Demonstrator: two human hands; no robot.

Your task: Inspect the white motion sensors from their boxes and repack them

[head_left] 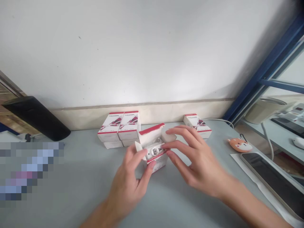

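A small white carton with red trim (158,165) stands on the table in front of me, its lid and side flaps folded up. Inside it lies a white device (155,151) with a round dark-centred part, partly covered by clear plastic. My left hand (129,177) grips the carton's left side, thumb on the front and fingers by the left flap. At the right side, my right hand (196,158) pinches the edge between thumb and finger, with another finger over the white right flap (169,136). The fingertips partly hide the device's right end.
Several closed cartons (118,128) are stacked at the wall to the left, and another carton (197,125) lies at the right. An orange animal-faced case (240,144) and a phone (273,183) on white paper lie right. A black object (35,117) leans far left.
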